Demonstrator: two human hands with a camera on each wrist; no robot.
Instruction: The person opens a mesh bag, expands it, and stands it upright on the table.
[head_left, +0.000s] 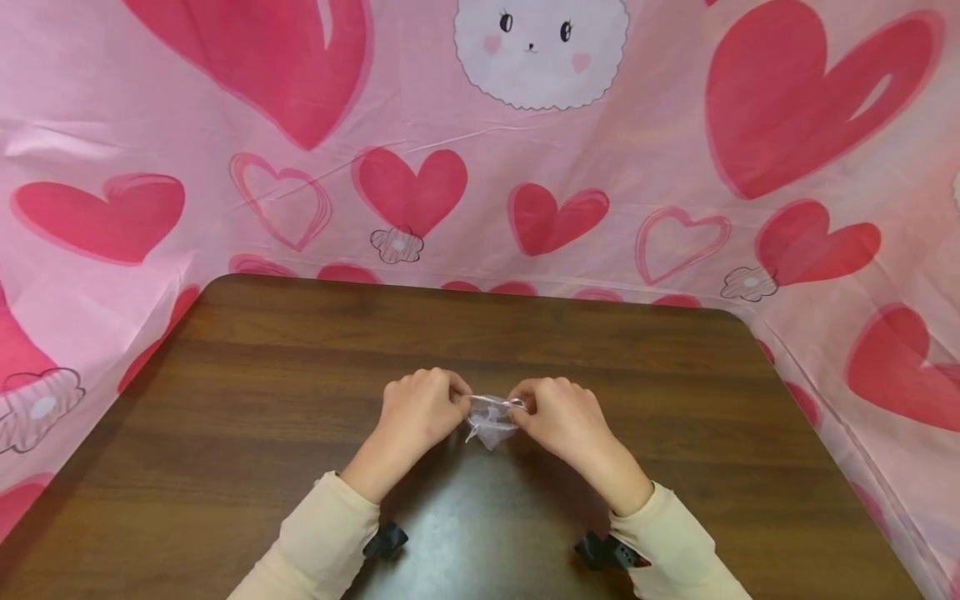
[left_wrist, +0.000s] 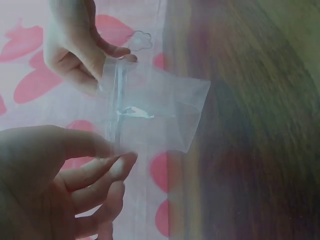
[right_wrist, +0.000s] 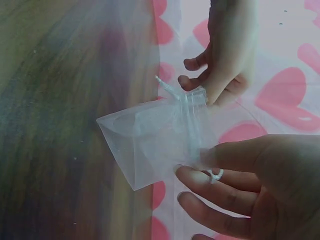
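A small sheer white drawstring pouch (head_left: 492, 432) hangs between both hands over the table, its closed bottom corners toward the person. My left hand (head_left: 422, 408) pinches one end of its gathered top between thumb and forefinger. At the opposite end, my right hand (head_left: 564, 414) pinches the top edge the same way. In the right wrist view, a white cord (right_wrist: 169, 86) sticks out beside the left fingertips, and a cord loop (right_wrist: 215, 175) shows by the right fingers. The pouch (left_wrist: 165, 107) looks flat and see-through in the left wrist view, with a bright glint near its middle.
A dark brown wooden table (head_left: 300, 350) with rounded far corners lies under the hands. Pink cloth (head_left: 480, 142) printed with hearts surrounds its back and sides. Dark wrist devices (head_left: 385, 542) sit at both cream sleeves (head_left: 322, 533).
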